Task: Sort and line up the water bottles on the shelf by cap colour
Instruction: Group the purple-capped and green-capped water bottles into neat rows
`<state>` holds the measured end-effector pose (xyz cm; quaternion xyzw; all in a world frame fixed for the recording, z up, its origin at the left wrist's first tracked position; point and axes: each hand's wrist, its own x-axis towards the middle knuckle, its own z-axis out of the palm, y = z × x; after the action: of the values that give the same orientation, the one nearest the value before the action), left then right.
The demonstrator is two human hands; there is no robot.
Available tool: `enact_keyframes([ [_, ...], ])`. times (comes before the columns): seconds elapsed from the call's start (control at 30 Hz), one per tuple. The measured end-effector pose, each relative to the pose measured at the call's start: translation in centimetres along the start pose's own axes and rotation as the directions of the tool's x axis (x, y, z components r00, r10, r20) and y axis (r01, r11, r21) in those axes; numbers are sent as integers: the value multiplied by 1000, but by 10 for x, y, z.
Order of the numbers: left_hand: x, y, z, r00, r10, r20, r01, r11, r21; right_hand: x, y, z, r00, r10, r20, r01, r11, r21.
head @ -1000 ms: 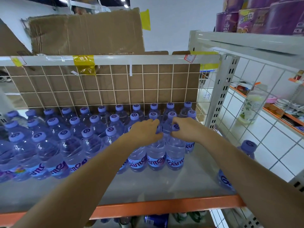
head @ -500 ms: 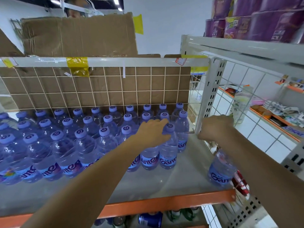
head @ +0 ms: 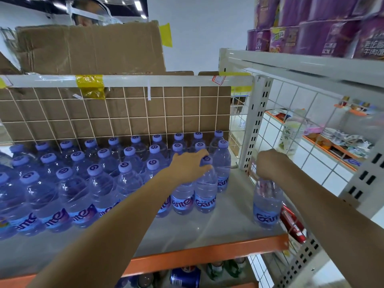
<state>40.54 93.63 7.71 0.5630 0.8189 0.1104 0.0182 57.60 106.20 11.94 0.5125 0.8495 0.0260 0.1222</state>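
Observation:
Several clear water bottles with lilac caps [head: 93,169] stand in three rows on the grey shelf [head: 207,227], filling its left and middle. My left hand [head: 190,166] lies over the tops of the front-row bottles at the right end, its fingers curled round the neck of one bottle [head: 205,192]. A single bottle [head: 266,206] stands apart at the shelf's right edge. My right hand [head: 267,165] grips its top from above, and its cap is hidden under the hand.
A white wire grid [head: 124,113] backed with cardboard closes the rear. A white perforated post [head: 256,125] and a side grid stand at the right. The shelf has an orange front lip [head: 207,254]. Purple packs [head: 311,26] sit above, cans below.
My right hand left the bottle cluster, swung right and came down onto the top of the lone bottle. My left hand stayed on the front-row bottles.

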Motion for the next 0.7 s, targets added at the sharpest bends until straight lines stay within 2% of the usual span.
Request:
enact_keyframes([
  [0.13, 2, 0, -2, 998, -11, 57, 13, 999, -35, 6, -17, 5, 994, -49, -99, 58, 994, 88],
  [0.33, 5, 0, -3, 996, -30, 90, 34, 998, -46, 11, -42, 2, 931, -233, -281, 275, 954, 119],
  [0.43, 6, 0, -3, 996, -42, 83, 45, 998, -42, 19, -54, 3, 897, -342, -280, 377, 923, 80],
  [0.5, 6, 0, -3, 995, -47, 86, 50, 998, -40, 24, -58, 7, 891, -372, -260, 401, 914, 67],
  [0.7, 4, 2, -4, 998, -32, 55, 32, 999, -2, 35, -58, 16, 876, -343, -340, 388, 919, 73],
])
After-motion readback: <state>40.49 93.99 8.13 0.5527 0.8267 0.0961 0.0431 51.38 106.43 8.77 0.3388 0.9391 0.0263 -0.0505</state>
